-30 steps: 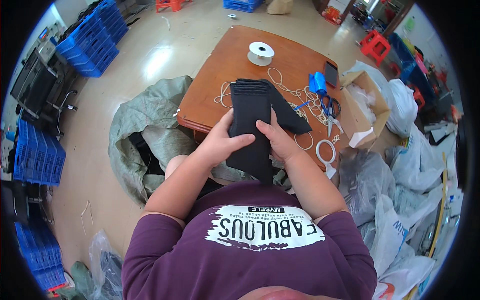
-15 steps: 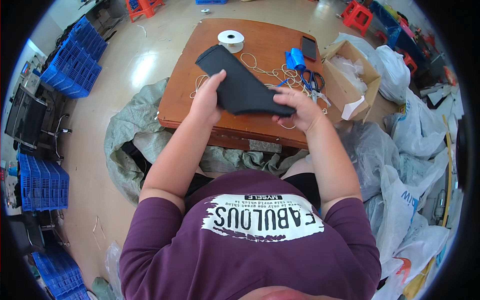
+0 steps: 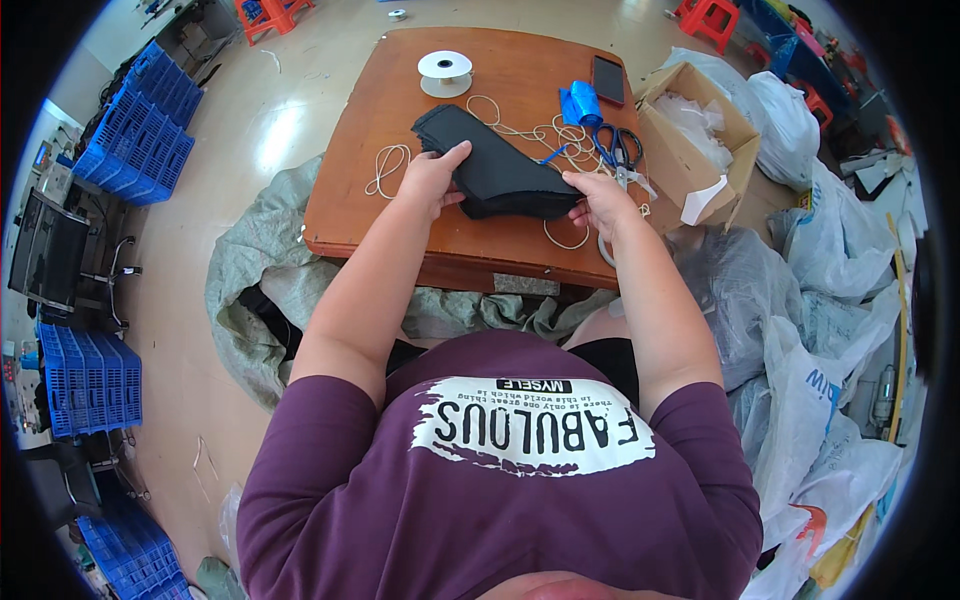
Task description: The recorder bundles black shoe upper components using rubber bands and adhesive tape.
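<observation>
Over the near part of the brown wooden table (image 3: 350, 215), I hold a stack of black fabric pieces (image 3: 495, 170), wide and angled in shape. My left hand (image 3: 434, 180) grips its left side, thumb on top and fingers underneath. At the right end, my right hand (image 3: 602, 203) pinches the narrow tip between thumb and fingers. Cream cord (image 3: 545, 133) lies in loose loops behind the stack, with another coil (image 3: 388, 170) beside my left hand. Scissors with dark blue handles (image 3: 618, 150) lie just beyond my right hand, their blades partly hidden.
A white spool (image 3: 445, 70), a blue roll (image 3: 580, 103) and a phone (image 3: 608, 80) rest toward the table's back. An open cardboard box (image 3: 670, 170) stands against the right side, near plastic bags (image 3: 835, 240). Green-grey sacking (image 3: 245, 250) bunches at the left; blue crates (image 3: 135, 150) stand farther off.
The black stack has come down closer to the table and tilted flatter, its edges now showing several layers. My right hand has closed from spread fingers to a pinch on the tip.
</observation>
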